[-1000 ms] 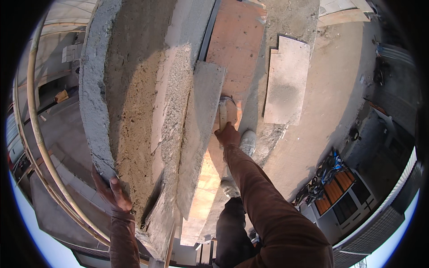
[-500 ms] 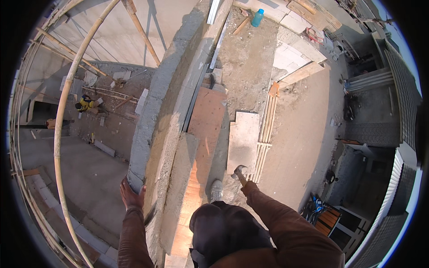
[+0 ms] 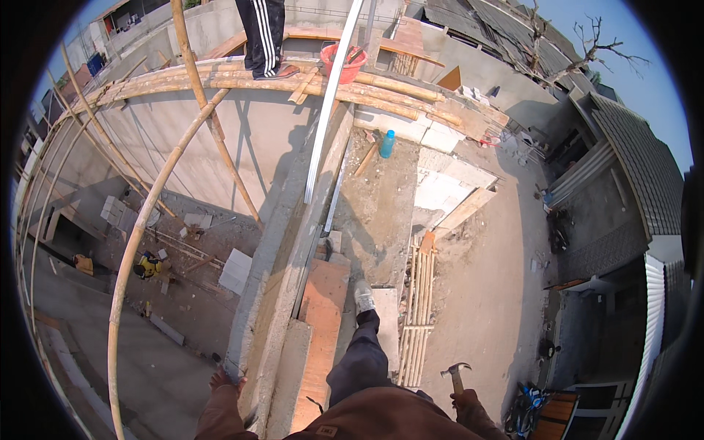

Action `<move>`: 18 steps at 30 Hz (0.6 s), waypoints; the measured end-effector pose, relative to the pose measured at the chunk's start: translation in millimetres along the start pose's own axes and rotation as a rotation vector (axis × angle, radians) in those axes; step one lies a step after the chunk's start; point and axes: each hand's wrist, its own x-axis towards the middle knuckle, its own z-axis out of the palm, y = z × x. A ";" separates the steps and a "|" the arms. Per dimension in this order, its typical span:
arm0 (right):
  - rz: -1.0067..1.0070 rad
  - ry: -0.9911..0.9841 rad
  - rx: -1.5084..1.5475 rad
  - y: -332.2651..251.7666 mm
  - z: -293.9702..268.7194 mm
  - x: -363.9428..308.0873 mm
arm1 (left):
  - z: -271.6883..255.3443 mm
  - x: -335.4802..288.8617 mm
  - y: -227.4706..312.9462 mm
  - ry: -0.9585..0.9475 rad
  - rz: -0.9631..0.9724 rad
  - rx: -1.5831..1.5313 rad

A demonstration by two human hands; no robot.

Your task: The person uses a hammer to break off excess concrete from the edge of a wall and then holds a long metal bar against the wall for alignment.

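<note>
A: State the right hand (image 3: 466, 401).
B: It is clenched around the handle of a claw hammer (image 3: 456, 372), low at the person's right side; the head points up, over the sandy floor (image 3: 484, 293).

A: And the left hand (image 3: 224, 380)?
B: Fingers spread, released, resting on the outer edge of the concrete wall (image 3: 282, 279). It grasps nothing.

A: Surroundings?
B: An orange board (image 3: 320, 323) lies just beside the wall. The person's shoe (image 3: 364, 295) stands next to it. Bamboo scaffolding (image 3: 183, 169) curves outside the wall. Another person's legs (image 3: 262, 33) stand on the far poles, near a red bucket (image 3: 343, 62).

Hammer (image 3: 456, 375) handle hidden in right hand (image 3: 465, 400) grip.
</note>
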 end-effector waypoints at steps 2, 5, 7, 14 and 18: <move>0.016 -0.016 -0.012 -26.6 -9.7 20.9 | -3.7 5.3 4.3 -0.100 -0.087 0.079; 0.012 -0.107 -0.122 -98.7 -34.4 70.2 | -24.6 18.6 21.7 -0.373 -0.025 0.279; 0.138 -0.196 -0.011 -167.2 -60.1 107.5 | -41.4 16.5 50.1 -0.381 -0.036 0.407; -0.288 -0.274 -0.339 -444.1 -111.4 149.5 | -224.1 65.3 266.1 0.038 0.125 -0.098; -0.472 -0.185 -0.166 -534.4 -117.4 117.9 | -301.6 98.2 404.2 0.314 0.449 -0.462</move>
